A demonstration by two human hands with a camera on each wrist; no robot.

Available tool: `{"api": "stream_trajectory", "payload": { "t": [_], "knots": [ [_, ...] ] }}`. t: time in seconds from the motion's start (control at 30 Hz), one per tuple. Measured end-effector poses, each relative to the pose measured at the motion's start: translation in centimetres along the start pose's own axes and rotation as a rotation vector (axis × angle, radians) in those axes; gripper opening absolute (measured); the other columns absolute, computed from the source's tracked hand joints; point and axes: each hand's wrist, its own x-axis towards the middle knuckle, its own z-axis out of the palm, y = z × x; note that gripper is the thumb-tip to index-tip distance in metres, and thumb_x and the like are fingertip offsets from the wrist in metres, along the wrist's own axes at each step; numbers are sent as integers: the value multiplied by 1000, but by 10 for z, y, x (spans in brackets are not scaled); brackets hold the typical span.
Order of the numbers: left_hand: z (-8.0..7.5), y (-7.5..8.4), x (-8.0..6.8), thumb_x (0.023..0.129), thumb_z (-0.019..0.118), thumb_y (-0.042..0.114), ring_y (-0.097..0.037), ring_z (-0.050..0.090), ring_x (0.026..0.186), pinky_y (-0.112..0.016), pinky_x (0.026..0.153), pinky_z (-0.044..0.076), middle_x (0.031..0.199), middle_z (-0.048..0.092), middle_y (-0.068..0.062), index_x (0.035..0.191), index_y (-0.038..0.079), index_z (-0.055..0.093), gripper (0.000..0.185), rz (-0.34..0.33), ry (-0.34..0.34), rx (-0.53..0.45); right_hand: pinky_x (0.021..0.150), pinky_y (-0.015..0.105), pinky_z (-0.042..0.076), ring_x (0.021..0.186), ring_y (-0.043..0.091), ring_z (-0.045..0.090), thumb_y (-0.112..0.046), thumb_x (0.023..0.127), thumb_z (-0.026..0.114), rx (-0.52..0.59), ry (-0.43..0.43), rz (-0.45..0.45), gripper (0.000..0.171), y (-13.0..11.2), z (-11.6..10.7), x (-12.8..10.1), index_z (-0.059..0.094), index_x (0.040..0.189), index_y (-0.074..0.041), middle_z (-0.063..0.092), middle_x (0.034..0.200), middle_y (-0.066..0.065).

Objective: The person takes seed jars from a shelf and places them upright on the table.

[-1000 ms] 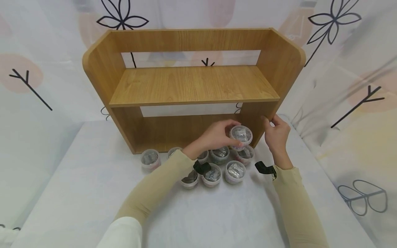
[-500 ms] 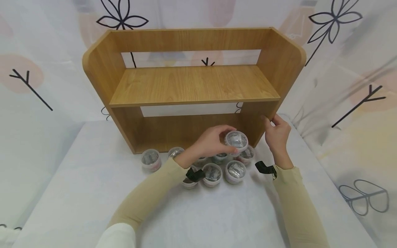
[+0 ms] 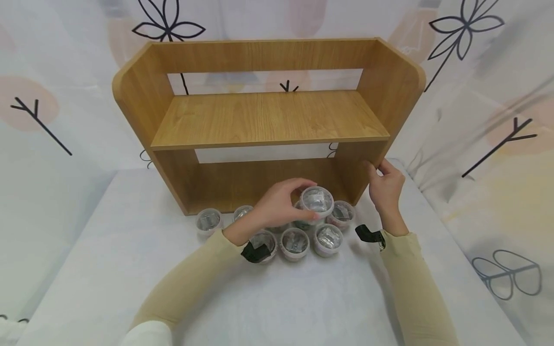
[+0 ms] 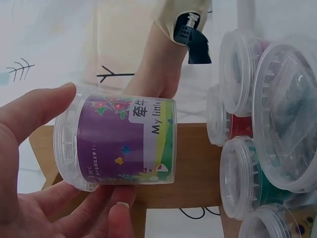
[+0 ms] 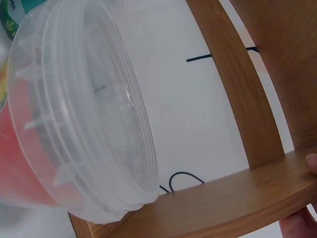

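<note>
The small clear plastic tub with a purple printed label and a ribbed transparent lid [image 3: 317, 201] is off the tabletop, held in the left hand [image 3: 277, 205]: the thumb lies along one side of its wall and the other fingers [image 4: 121, 210] curl under the opposite side, so the fingers pinch the tub across its width. In the left wrist view the tub [image 4: 116, 144] lies on its side relative to the fingers, its lid end toward the palm and its base pointing away from it, toward the other tubs; in the head view the lid faces up toward the camera. It hangs just above and slightly behind the cluster of similar lidded clear tubs [image 3: 295, 240] standing on the white tabletop [image 3: 112, 259], directly in front of the lower opening of the light-brown wooden two-tier shelf unit [image 3: 268, 117]. The upper board of that shelf is well above and beyond the fingers; the lower bay is just behind them. The right hand [image 3: 386, 185] is to the right of the tub and apart from it, holding nothing loose: its fingers and thumb grip the front edge of the shelf's right side panel [image 3: 368, 166]. The left hand is therefore the one on the tub, and the right hand is the nearer to the shelf. The right wrist view shows one pink-labelled tub [image 5: 74, 124] close up against the shelf frame.
</note>
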Motion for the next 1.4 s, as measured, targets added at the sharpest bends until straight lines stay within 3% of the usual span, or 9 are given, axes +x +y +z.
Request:
{"api": "stream_trajectory", "payload": {
  "t": [0.3,0.53,0.9,1.2,1.4],
  "knots": [
    [-9,2,-21,78,84,37,-10,55,106,-27,80,54,124,60,8,138,21,57,67,-2,5,-23,96,48,52,107,26,66,-22,95,66,16,-7,5,28,-1,0,0,76,112,-3,73,106,16],
    [-18,2,-38,77,85,39,-10,56,110,-32,87,55,124,60,11,137,24,58,67,-23,26,-41,96,48,52,109,25,66,-23,96,64,-1,-13,9,29,-3,0,0,75,114,-4,73,108,15],
    [-27,-6,-61,77,85,37,-13,55,105,-33,84,54,122,60,10,136,23,58,67,-63,47,-44,100,47,50,110,27,66,-21,96,65,6,-12,0,28,-2,-1,-1,74,115,-2,72,110,16],
    [-38,-20,-82,78,84,37,-16,55,106,-40,85,55,121,62,6,136,19,58,66,-60,64,-43,98,46,50,110,27,66,-22,96,65,-4,-5,11,29,-2,0,0,75,113,-1,72,108,17],
    [-45,-32,-100,77,85,38,-17,55,108,-40,87,54,126,60,6,136,20,58,67,-100,62,-51,98,45,50,110,26,66,-22,96,65,-10,-1,17,29,-2,0,-2,75,114,-2,72,108,17]
  ]
}}
